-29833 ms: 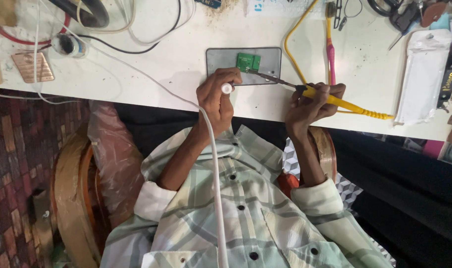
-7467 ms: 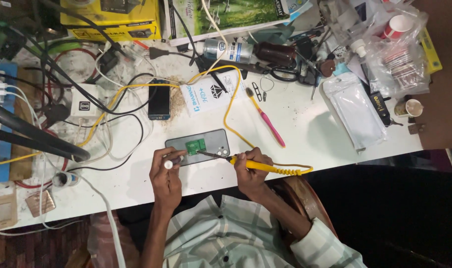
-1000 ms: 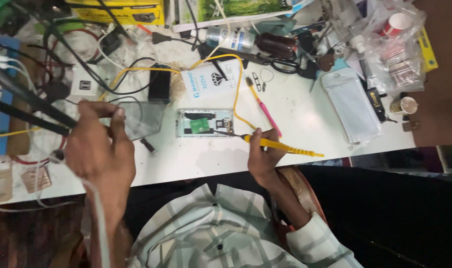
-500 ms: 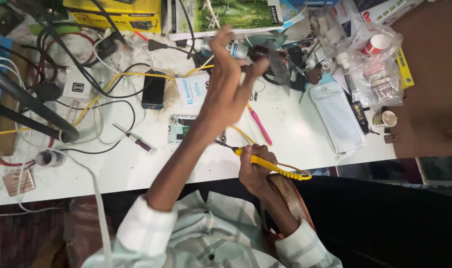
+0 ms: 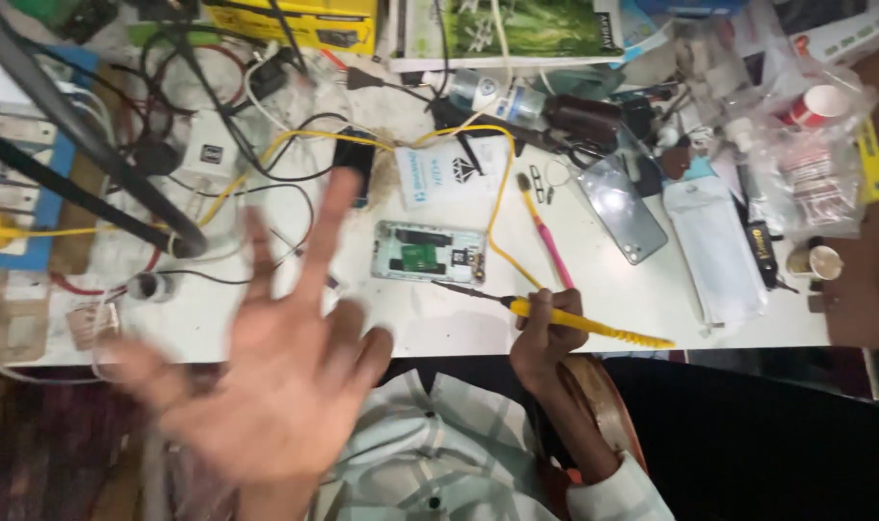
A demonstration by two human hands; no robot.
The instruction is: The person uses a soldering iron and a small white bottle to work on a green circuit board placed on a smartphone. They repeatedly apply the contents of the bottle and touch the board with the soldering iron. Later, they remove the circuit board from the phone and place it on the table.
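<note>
Since half a second ago your left hand [image 5: 275,386] is dropping from above the desk toward the camera, blurred, fingers spread, empty. The opened phone [image 5: 428,253] is lying mid-table; your right hand [image 5: 548,333] is gripping the yellow soldering iron [image 5: 565,318] beside it. Keep the tip steady, off the board.

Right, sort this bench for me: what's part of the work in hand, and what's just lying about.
In use:
right hand
yellow-handled soldering iron
opened phone
left hand, raised, open, blurred

Lying about:
pink-handled tool
grey phone back cover
red paper cup
black phone
</note>
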